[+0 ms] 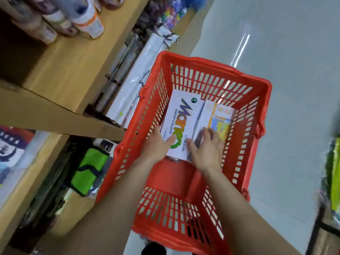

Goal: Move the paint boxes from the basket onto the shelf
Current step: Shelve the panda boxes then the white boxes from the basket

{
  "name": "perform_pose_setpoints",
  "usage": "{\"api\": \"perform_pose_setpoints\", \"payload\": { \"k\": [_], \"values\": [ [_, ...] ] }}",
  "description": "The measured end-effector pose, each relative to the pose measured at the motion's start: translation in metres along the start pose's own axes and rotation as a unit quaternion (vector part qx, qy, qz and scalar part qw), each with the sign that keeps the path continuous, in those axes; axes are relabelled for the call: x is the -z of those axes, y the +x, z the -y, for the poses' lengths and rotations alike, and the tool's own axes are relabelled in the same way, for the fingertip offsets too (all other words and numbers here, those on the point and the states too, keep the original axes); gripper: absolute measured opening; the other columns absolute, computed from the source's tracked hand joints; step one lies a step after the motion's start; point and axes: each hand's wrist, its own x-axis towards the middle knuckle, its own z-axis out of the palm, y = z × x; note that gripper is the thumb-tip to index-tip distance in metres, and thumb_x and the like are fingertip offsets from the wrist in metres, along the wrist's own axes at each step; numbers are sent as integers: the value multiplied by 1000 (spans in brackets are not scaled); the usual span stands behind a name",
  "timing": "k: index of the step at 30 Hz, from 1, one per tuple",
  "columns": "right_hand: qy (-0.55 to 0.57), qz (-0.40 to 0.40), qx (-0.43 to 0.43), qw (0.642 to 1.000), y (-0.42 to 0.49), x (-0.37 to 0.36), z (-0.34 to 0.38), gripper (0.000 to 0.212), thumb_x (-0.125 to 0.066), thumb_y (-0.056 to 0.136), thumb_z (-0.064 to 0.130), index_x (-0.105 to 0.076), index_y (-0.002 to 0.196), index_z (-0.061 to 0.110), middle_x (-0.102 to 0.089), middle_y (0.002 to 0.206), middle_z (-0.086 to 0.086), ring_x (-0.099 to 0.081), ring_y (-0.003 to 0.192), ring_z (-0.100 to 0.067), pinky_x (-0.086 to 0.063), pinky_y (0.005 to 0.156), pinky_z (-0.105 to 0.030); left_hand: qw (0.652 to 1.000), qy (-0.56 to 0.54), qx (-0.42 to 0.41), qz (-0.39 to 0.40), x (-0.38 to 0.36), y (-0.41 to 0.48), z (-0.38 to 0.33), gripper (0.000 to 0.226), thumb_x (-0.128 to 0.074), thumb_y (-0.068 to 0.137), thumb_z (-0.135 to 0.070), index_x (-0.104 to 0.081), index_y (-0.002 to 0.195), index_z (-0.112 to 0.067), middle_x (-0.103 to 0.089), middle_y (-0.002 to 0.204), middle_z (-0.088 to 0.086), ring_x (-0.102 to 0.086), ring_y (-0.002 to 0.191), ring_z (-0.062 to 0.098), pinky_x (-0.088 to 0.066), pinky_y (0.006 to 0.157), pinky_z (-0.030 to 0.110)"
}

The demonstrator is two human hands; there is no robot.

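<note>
A red plastic basket point(253, 144) stands on the pale floor below me. Inside lie white paint boxes: one marked "water colour, 12 colours" point(184, 115) on the left and one with a bright picture point(220, 118) on the right, with more box edges showing beneath. My left hand point(156, 144) grips the near left end of the water colour box, thumb on top. My right hand point(207, 146) lies over the near end of the pictured box, fingers spread and touching both boxes. The wooden shelf point(73, 67) stands to the left.
Spray cans point(86, 17) stand on the upper shelf board. White wrapped packs and rolls point(132, 78) fill the shelf beside the basket. A green bag point(88, 170) sits lower down. Another rack with a green item point(334, 173) stands at the right edge.
</note>
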Motion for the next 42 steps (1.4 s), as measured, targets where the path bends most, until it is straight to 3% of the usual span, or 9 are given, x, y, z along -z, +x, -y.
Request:
{"api": "perform_pose_setpoints", "payload": {
  "k": [4,10,16,22,26,30,33,38,42],
  "values": [
    [-33,-5,-42,999,-4,-18,-7,89,-40,87,76,-26,159,25,-10,170,-11,-7,153,-36,-15,119,-53,1000,-21,15,3,-5,9,6,71,-71,85,-53,-48,144,-22,-68,138,2,-64,125,27,-47,106,45],
    [-48,14,-33,998,-3,-21,-12,83,-31,93,71,-15,162,27,3,172,-9,8,155,-34,-1,123,-49,1000,-14,20,-4,-8,1,-7,75,-63,69,-58,-52,133,-21,-70,130,2,-65,119,27,-49,100,44],
    [-48,44,-32,997,2,-21,-12,89,-26,92,77,-7,163,27,10,171,-10,16,154,-36,4,122,-51,999,-6,23,36,-13,-3,-3,87,-70,77,-51,-39,145,-7,-46,145,15,-40,140,33,-34,115,48],
    [-53,34,-31,998,3,-23,-17,87,-17,91,75,-9,163,27,9,171,-11,16,154,-36,5,121,-52,997,-72,30,8,-13,-7,-1,93,-60,61,-60,-42,138,-12,-39,128,-2,-44,125,19,-33,99,27],
    [-34,32,-45,998,7,-25,-12,87,-20,89,70,-11,162,26,9,171,-12,17,154,-35,9,120,-51,999,-40,18,-2,-15,-7,-4,108,-49,56,-70,-40,143,-8,-41,139,8,-41,133,26,-33,113,38],
    [-31,24,-44,998,8,-29,-13,86,-24,90,68,-10,163,25,10,171,-12,18,154,-35,11,120,-51,999,-21,33,1,-20,-3,-7,112,-44,57,-74,-38,149,-12,-46,151,12,-35,140,33,-29,116,48],
    [-32,26,-41,998,7,-33,-15,85,-21,90,69,-9,162,26,12,170,-12,19,153,-35,14,119,-50,998,-41,40,-2,-21,-2,-3,103,-46,58,-73,-45,145,-19,-54,148,8,-35,137,31,-31,114,45],
    [-36,37,-30,998,4,-38,-16,82,-13,92,68,-5,162,29,17,170,-11,23,152,-37,14,119,-54,998,-58,33,2,-17,-8,-5,104,-54,57,-62,-42,145,-8,-45,145,11,-41,135,31,-32,114,47],
    [-32,49,-36,998,7,-36,-18,81,-9,90,68,1,162,32,22,169,-8,29,151,-34,17,118,-53,997,-77,12,17,-9,-10,-5,103,-49,53,-66,-41,140,-10,-35,132,0,-51,124,27,-40,99,35]
  ]
}}
